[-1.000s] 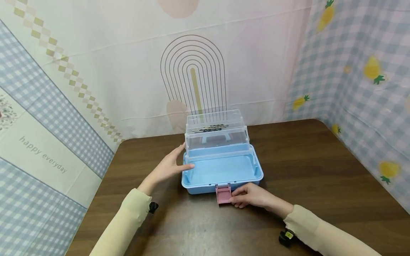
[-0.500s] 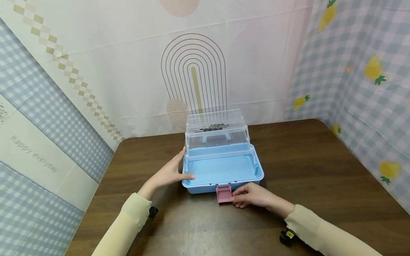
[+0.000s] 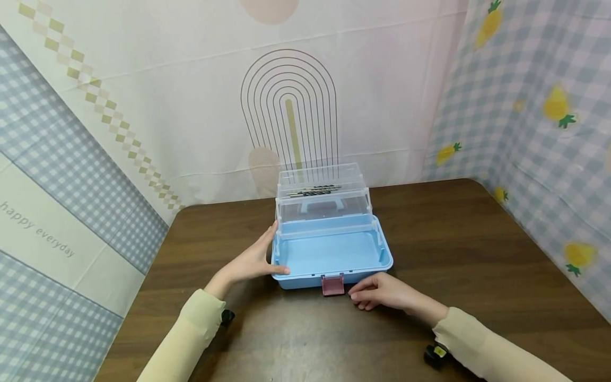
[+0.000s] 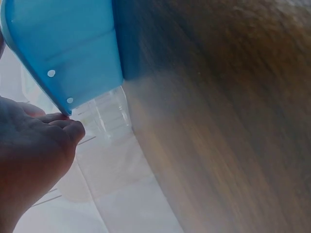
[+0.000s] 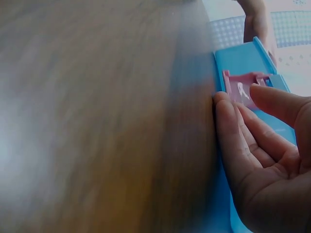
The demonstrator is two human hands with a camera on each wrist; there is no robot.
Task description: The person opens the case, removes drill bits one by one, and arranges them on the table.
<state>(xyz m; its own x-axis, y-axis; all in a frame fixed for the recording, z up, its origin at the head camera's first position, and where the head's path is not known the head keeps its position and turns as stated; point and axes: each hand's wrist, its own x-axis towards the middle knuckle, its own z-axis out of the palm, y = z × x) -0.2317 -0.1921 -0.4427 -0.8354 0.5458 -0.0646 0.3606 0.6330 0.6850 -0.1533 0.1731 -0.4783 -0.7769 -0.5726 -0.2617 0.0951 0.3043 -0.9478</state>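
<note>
A light blue box [image 3: 334, 253] stands on the table with its tiered clear trays [image 3: 324, 209] raised at the back. Dark drill bits [image 3: 315, 191] lie in the upper tray. My left hand [image 3: 250, 260] rests on the box's left side, thumb over the front left rim, fingers along the outer side. A pink latch [image 3: 333, 285] hangs from the front edge. Just right of it is my right hand [image 3: 382, 291], off the latch in the head view, fingers loosely bent with nothing between them. In the right wrist view the latch [image 5: 241, 92] shows beyond my thumb.
The brown wooden table [image 3: 448, 239] reaches back to a patterned cloth [image 3: 205, 106]. Checked cloth with yellow fruit prints [image 3: 556, 103] hangs along the right side, and more checked cloth [image 3: 81, 148] on the left.
My right hand has let go of the pink latch and moved slightly right; the latch hangs lower against the box front. My left thumb has slid toward the front rim.
</note>
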